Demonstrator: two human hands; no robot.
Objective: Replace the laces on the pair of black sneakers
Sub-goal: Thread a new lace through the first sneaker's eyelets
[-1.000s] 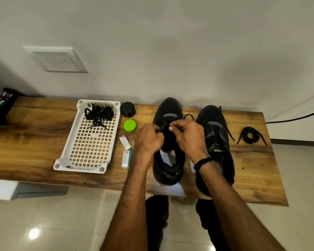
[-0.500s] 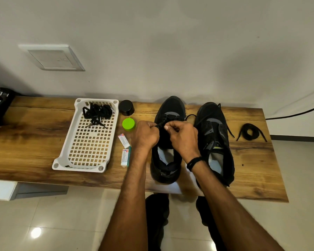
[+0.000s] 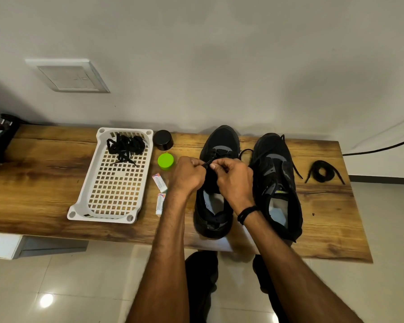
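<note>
Two black sneakers stand side by side on the wooden table, toes toward the wall. Over the left sneaker [image 3: 221, 141], my left hand [image 3: 189, 175] and my right hand [image 3: 234, 180] each pinch the black lace [image 3: 208, 162], which stretches taut between them above the tongue. A loop of lace [image 3: 245, 152] trails off the shoe's right side. The right sneaker [image 3: 275, 180] lies untouched with a lace end hanging over its side. A coiled black lace [image 3: 322, 172] rests to the right of the shoes. More black laces [image 3: 125, 145] are bunched in the white basket.
The white perforated basket [image 3: 107, 206] sits left of my hands. A black cap [image 3: 163, 139], a green lid [image 3: 166, 160] and two small tubes [image 3: 160, 183] lie between it and the shoes. A dark object [image 3: 0, 136] sits at the table's left end; the front edge [image 3: 56, 234] is near.
My hands have shifted slightly left and apart, and the lace is drawn out taut between them. The camera view has tilted a little.
</note>
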